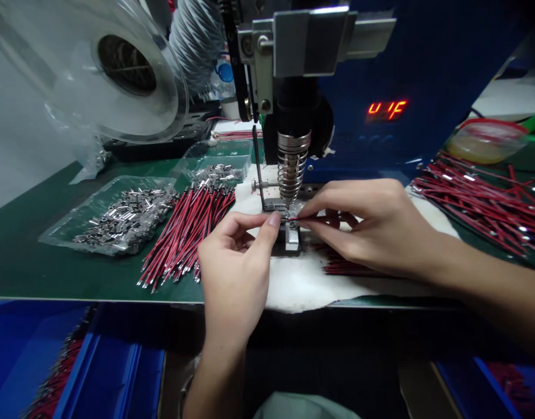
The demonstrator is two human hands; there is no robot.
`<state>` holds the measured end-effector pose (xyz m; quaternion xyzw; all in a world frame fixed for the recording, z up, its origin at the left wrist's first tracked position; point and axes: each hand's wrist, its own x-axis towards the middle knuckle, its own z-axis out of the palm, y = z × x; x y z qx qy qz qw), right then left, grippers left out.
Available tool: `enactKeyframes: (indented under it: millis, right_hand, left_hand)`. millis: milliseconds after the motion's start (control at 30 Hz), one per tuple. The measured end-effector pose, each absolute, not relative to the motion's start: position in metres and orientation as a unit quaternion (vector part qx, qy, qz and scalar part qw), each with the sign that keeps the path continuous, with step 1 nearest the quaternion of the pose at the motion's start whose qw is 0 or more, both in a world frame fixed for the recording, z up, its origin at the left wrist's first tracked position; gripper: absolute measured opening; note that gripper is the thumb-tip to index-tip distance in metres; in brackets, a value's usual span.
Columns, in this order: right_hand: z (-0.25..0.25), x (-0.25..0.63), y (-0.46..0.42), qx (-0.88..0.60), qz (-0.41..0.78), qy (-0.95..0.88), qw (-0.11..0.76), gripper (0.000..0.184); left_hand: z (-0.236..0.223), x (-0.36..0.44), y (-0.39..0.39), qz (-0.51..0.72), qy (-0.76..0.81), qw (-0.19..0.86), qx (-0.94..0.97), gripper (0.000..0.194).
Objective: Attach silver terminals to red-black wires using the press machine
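Under the tip of the soldering machine (pixel 292 169), both hands meet at the small metal fixture (pixel 292 235). My left hand (pixel 239 250) is closed, thumb and forefinger pinching a small silver metal part (pixel 284 218) at the fixture's left side. From the right, my right hand (pixel 363 224) pinches a thin red wire (pixel 300 219), its end at the metal part. Whether the two touch is too small to tell. Left of my left hand lies a bundle of red and black wires (pixel 184 233) with silver parts at its far end.
A clear plastic tray (pixel 58 235) of small silver parts stands at the left. More red wires (pixel 477 198) are heaped at the right, by a clear tub (pixel 485 139). A white cloth (pixel 293 291) lies beneath the fixture. Blue bins (pixel 114 361) sit below the table edge.
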<state>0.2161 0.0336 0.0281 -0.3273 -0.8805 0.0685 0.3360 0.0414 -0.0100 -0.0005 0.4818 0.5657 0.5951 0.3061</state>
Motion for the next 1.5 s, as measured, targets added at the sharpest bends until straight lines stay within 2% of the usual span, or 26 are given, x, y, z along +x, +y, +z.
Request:
enactKeyframes:
  millis: [667,1233,1500]
  right_hand:
    - [0.0268,0.2212,0.0378,-0.297,0.049,-0.902,0.311,0.019]
    - [0.0262,0.2182,0.0379,-0.286,0.078,-0.88,0.371,0.012]
    - [0.0245,0.2221,0.0401,-0.23,0.08,-0.899,0.364,0.023]
  left_hand:
    - [0.0007,0.041,-0.0111,0.563,0.596,0.318,0.477,0.024]
    - [-0.0029,0.0399,-0.0108,0.583,0.562,0.292,0.509,0.017]
    - [-0.0025,0.04,-0.0101,0.585,0.561,0.294,0.506,0.017]
